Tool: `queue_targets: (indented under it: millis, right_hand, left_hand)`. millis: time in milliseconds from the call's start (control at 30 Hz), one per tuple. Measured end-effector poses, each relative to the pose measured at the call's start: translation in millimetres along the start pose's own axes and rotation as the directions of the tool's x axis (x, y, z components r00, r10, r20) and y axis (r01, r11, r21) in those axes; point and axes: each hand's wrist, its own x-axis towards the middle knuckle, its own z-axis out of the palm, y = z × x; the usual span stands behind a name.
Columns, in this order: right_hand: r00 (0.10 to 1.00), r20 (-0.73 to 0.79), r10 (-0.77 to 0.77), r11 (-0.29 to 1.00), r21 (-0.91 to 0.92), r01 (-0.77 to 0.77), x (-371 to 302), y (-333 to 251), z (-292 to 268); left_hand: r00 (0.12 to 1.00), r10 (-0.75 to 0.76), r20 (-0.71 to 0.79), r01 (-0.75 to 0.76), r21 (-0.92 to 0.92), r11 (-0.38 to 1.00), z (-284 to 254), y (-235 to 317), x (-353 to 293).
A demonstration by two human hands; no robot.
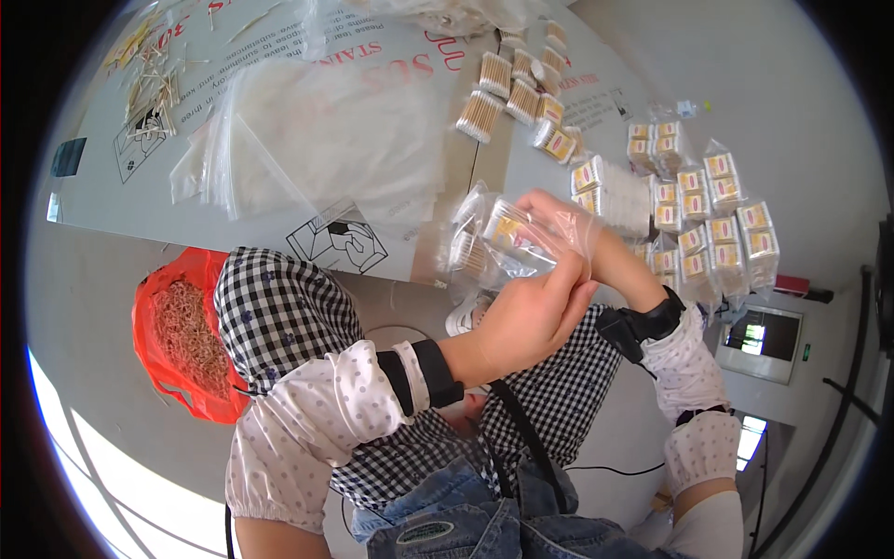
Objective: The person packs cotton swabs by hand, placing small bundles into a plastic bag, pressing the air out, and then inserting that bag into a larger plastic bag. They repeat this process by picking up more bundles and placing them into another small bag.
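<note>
My left hand (527, 319) is closed, its thumb and fingers pinching the edge of a clear plastic bag (534, 253). From the other side my right hand (582, 233) grips the same bag, its fingers partly behind the film. Inside the bag lie packs of cotton swabs with yellow and white labels (507, 230). The two hands almost meet at one end of the bag, just above the table's near edge. Close on its left, another clear bag of swabs (466, 244) lies at that edge.
A stack of flat clear bags (326, 140) covers the table's middle. Bundled swabs (481, 114) lie beyond my hands, with filled bags of packs (708, 247) to the right. Loose swabs (154, 88) are scattered far left. A red bag (149, 345) of tangled brownish strands hangs at lower left.
</note>
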Motion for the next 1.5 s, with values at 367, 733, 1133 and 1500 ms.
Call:
queue_targets:
  millis: [367, 733, 1133, 1500]
  right_hand:
    - [0.958, 0.016, 0.286, 0.922, 0.269, -0.280, 33, 23, 6]
    - [0.989, 0.090, 0.113, 0.985, 0.123, -0.124, 32, -6, 34]
    - [0.993, 0.000, -0.118, 0.920, -0.376, 0.109, 19, -11, 61]
    - [0.973, 0.208, 0.103, 0.952, 0.263, -0.157, 33, 12, 95]
  left_hand:
    - [0.989, -0.145, 0.028, 0.148, -0.196, 0.969, -2, 1, 5]
    - [1.000, -0.015, -0.023, 0.013, -0.112, 0.994, -5, 3, 1]
    - [0.999, 0.044, -0.027, -0.046, -0.101, 0.994, -4, 11, 3]
    - [0.996, 0.038, -0.077, -0.040, -0.022, 0.999, -1, 10, 2]
